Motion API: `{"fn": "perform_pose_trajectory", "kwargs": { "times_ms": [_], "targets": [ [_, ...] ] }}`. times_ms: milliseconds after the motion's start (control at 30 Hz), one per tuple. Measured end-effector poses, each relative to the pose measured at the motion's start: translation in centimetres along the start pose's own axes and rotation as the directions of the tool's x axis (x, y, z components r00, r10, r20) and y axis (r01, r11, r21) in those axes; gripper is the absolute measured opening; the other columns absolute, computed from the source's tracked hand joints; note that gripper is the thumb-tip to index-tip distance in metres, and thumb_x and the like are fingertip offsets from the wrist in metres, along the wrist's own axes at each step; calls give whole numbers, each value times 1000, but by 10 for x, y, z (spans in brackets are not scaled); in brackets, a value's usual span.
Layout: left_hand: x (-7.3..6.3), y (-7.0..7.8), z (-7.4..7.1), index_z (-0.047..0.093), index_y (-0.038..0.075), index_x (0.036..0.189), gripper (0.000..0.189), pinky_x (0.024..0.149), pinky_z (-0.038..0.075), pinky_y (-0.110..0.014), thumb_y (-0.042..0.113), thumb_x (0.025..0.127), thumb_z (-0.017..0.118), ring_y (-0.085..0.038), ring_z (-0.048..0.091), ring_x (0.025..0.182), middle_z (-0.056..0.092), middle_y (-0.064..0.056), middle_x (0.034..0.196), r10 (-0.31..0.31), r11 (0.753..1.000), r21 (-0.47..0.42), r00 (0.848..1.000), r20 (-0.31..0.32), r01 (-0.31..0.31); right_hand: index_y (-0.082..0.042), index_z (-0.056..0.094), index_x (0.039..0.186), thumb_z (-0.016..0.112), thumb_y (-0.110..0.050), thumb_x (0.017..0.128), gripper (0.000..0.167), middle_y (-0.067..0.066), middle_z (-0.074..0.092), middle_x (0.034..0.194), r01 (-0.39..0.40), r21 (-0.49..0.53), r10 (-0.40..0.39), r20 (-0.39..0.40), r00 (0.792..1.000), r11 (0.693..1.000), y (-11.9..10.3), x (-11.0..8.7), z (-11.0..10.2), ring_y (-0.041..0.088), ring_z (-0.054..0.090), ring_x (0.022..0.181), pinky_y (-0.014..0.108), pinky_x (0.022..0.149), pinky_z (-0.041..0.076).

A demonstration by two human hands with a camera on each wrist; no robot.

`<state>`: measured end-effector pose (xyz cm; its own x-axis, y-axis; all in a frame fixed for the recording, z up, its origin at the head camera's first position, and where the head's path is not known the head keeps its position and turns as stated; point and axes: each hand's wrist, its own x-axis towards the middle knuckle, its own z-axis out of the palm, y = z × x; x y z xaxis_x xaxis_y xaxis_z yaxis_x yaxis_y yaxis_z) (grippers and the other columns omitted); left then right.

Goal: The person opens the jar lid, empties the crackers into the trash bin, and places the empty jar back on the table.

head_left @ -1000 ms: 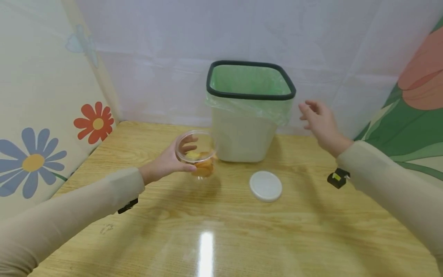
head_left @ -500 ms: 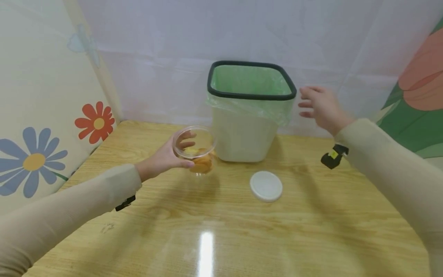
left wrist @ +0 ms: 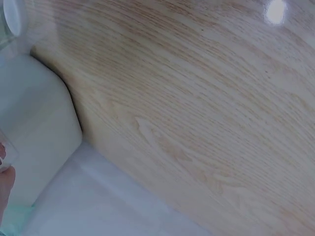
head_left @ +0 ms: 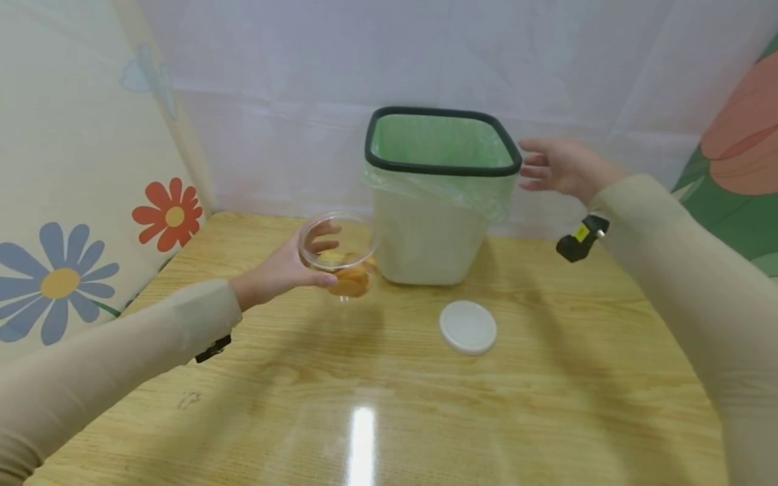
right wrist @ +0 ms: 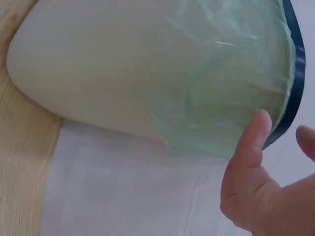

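In the head view, my left hand (head_left: 276,273) holds a clear plastic jar (head_left: 352,248) without its lid, thumb in front and fingers behind. Orange and yellow pieces (head_left: 350,278) lie in the jar's lower part; their kind is unclear. Only a bit of that hand (left wrist: 6,184) shows at the left wrist view's edge. Right of the trash bin (head_left: 428,233), beside its black rim (head_left: 446,169), my right hand (head_left: 562,165) is raised with fingers extended and nothing in them. Its thumb and a finger (right wrist: 251,147) show near the bin's green liner bag (right wrist: 211,83) in the right wrist view.
A round white lid (head_left: 468,327) lies on the wooden table (head_left: 425,418) in front of the bin. Behind the bin hangs a pale cloth (head_left: 292,135). Flower-printed panels (head_left: 61,169) stand at both sides.
My right hand has risen toward the height of the bin's rim, and its fingers have straightened. The left hand has shifted slightly left and away from me with the jar. Bin and lid stay put.
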<state>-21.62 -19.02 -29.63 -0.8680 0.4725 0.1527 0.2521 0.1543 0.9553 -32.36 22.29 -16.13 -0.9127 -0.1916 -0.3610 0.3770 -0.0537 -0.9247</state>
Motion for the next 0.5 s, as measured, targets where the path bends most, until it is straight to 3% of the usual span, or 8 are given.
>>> {"fn": "perform_pose_trajectory", "kwargs": {
  "times_ms": [100,167,300,500],
  "targets": [
    [0,3,-2,15,3,149,92,86,52,-26,-7,79,74,-39,22,142,19,-17,155,1,1000,12,1000,-5,-1,-16,51,116,55,-18,99,18,11,44,131,-56,42,55,15,998,998,-7,3,-3,15,56,88,29,70,56],
    [1,4,-3,15,1,149,91,85,52,-27,-8,79,73,-39,21,142,19,-18,155,2,1000,13,1000,-13,-2,-11,54,104,55,-15,99,6,7,50,105,-90,59,88,26,996,994,-11,5,-4,17,58,79,29,70,56],
    [1,7,-5,14,1,149,90,86,52,-28,-10,80,70,-38,22,142,18,-18,155,-5,1000,21,1000,-24,5,-9,53,101,56,-10,98,4,10,53,92,-157,45,156,24,987,987,-19,7,-2,20,57,76,29,70,55],
    [3,13,-6,14,2,149,89,88,51,-29,-11,80,68,-36,23,142,19,-15,156,-13,999,30,999,-32,14,-11,46,107,56,-8,97,14,10,53,86,-209,30,208,20,978,977,-24,10,-2,21,56,70,27,66,54]
  ]
}}
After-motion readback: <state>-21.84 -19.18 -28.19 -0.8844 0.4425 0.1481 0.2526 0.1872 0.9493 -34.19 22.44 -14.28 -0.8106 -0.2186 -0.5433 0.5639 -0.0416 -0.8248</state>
